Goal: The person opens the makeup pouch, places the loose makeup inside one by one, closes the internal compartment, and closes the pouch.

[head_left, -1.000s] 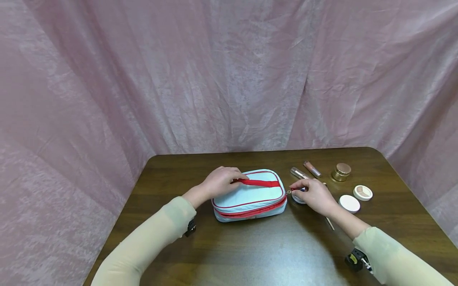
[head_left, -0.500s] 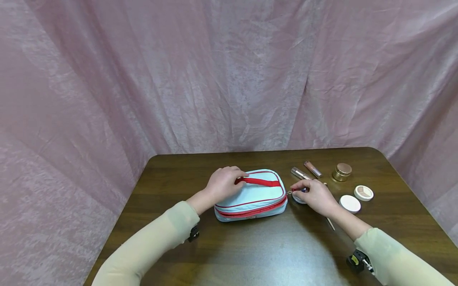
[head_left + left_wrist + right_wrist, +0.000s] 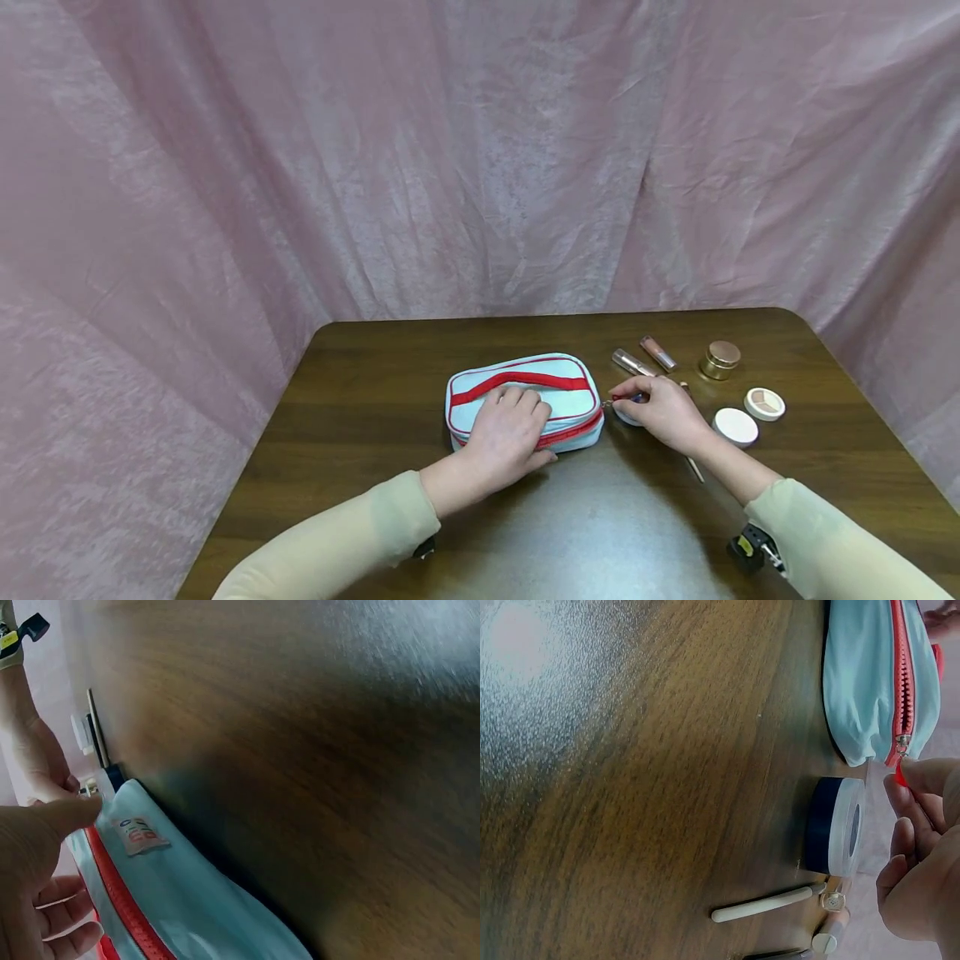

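Observation:
A light blue cosmetic bag [image 3: 567, 403] with red piping lies on the table, its red handle [image 3: 551, 381] arched across the lid. Flat over the bag's near side rests my left hand [image 3: 504, 437], fingers extended and thumb pointing right. At the bag's right corner my right hand [image 3: 666, 414] pinches the red zipper pull [image 3: 901, 775] between thumb and forefinger. In the right wrist view, the red zipper [image 3: 902, 682] runs along the side, its slider at the end by that hand. A round dark blue and white container [image 3: 832, 825] stands just below the right hand, partly hidden in the head view.
To the right lie two lip gloss tubes [image 3: 658, 353], a gold-lidded jar [image 3: 721, 359], a round three-colour palette [image 3: 765, 404], a white round case [image 3: 735, 427] and a thin brush [image 3: 695, 469]. A pink curtain [image 3: 480, 158] hangs behind the wooden table [image 3: 375, 400].
My left hand has let go of the handle and moved toward me and right, onto the bag's near side. The right hand keeps its pinch on the zipper pull.

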Tool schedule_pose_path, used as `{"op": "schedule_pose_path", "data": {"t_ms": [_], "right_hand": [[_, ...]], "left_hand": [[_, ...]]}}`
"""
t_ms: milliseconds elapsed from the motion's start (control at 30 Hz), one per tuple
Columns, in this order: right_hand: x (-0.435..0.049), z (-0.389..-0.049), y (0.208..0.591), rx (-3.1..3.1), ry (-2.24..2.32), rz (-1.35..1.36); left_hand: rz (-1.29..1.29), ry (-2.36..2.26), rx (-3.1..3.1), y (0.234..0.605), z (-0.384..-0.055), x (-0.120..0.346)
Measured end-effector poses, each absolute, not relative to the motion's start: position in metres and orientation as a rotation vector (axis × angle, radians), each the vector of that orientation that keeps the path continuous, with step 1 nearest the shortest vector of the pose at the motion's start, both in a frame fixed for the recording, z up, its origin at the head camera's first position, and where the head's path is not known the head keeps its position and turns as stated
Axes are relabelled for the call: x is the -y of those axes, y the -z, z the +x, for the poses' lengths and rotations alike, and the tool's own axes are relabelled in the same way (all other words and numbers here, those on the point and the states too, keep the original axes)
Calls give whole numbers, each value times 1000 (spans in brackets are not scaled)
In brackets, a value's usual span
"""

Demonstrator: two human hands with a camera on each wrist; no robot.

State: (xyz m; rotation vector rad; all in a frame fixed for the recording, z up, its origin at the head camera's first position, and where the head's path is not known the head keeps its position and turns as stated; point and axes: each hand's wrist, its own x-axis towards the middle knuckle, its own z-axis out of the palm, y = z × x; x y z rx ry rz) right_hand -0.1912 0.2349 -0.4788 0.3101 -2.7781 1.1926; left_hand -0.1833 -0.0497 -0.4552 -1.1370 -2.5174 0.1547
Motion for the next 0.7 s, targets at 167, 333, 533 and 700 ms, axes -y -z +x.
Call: {"op": "schedule_pose_path", "data": {"t_ms": [167,333,533,700], "right_hand": [[-235,-191,481,2772,-1200,307],[-237,-191,482,2775,-1198,307],[-237,-192,481,2773,-1205,322],[-237,-193,481,2781,-1182,364]], "left_hand": [[-1086,-192,2456,462,-185,46],[-1094,-199,2410,462,-187,45],[-1091,-171,2405,462,-190,45],[-1096,-153,2341,466,-191,48]]}}
